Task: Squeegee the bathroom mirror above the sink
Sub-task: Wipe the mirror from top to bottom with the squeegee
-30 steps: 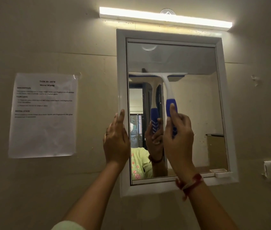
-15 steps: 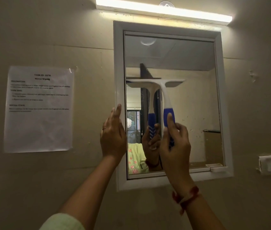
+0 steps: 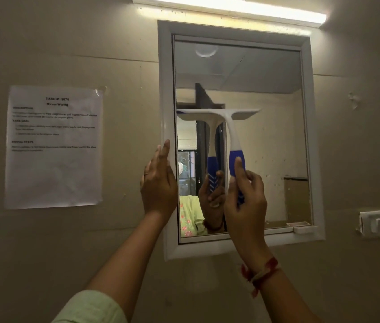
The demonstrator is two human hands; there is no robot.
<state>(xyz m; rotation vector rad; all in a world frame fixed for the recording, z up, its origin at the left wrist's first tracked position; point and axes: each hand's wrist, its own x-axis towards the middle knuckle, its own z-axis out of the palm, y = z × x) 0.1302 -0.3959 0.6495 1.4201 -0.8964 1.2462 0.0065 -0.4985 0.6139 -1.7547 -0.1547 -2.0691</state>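
Mirror (image 3: 266, 127): white-framed, on the wall.
Squeegee (image 3: 229, 127): blade across the mirror's left half.
Right hand (image 3: 246, 201): wrapped around its blue grip.
Left hand (image 3: 158, 183): flat on the mirror's left frame.

Squeegee (image 3: 228, 127): white T-shaped head, white neck, blue handle at the bottom. Held upright, blade horizontal and pressed to the glass about mid-height, spanning the left half from the left frame edge. Mirror (image 3: 277, 136): rectangular, white-framed, wall-mounted. Small specks are seen on the right part of the glass.
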